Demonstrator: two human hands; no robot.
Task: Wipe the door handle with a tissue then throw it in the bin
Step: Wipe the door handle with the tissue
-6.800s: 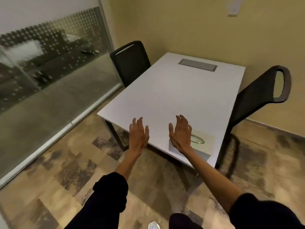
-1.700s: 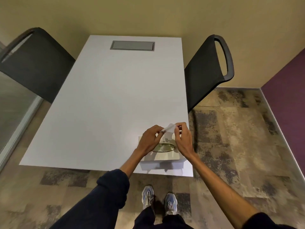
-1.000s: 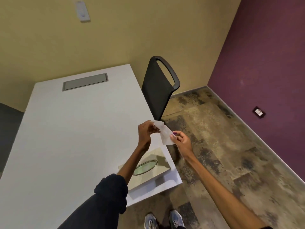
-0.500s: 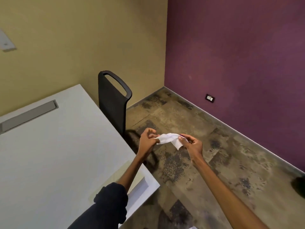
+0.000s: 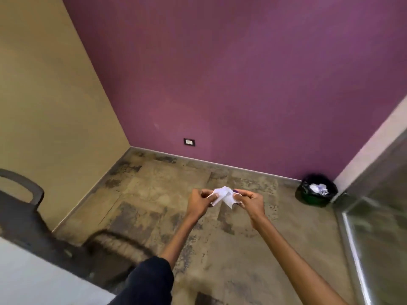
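A crumpled white tissue (image 5: 223, 195) is held in front of me, over the floor, pinched from both sides. My left hand (image 5: 199, 202) grips its left edge and my right hand (image 5: 251, 201) grips its right edge. A small bin (image 5: 316, 190) lined with a black bag stands on the floor in the far right corner, with white crumpled paper inside. No door handle is in view.
A glass panel with a metal frame (image 5: 361, 234) runs along the right. A black chair (image 5: 24, 212) and the white table corner (image 5: 33, 280) are at the lower left. A wall socket (image 5: 189, 142) sits low on the purple wall. The patterned floor stretches ahead.
The view has swung right, away from the table and tissue box toward the purple wall. The bin and glass panel have come into sight. Both hands keep hold of the tissue.
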